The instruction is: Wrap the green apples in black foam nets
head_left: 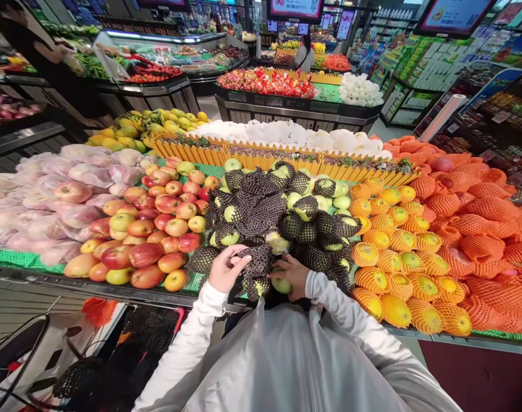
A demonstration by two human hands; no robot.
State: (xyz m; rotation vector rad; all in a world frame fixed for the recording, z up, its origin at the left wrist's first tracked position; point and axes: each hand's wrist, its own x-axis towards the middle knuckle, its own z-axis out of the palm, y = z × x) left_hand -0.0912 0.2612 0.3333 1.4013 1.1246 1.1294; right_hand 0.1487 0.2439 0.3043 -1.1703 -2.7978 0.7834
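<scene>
Logging remotely, I list: left hand (227,270), fingers pinching a dark net (259,261), bunched presumably for grip; right hand (297,277), fingers curled round a green apple (281,285), near the stall (132,293) front, presumably to steady it.

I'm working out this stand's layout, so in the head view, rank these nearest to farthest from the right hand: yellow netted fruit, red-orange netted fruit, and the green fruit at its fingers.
From the right hand:
1. Green fruit, at its fingers.
2. Yellow netted fruit, to its right.
3. Red-orange netted fruit, farther right, past the yellow.
</scene>
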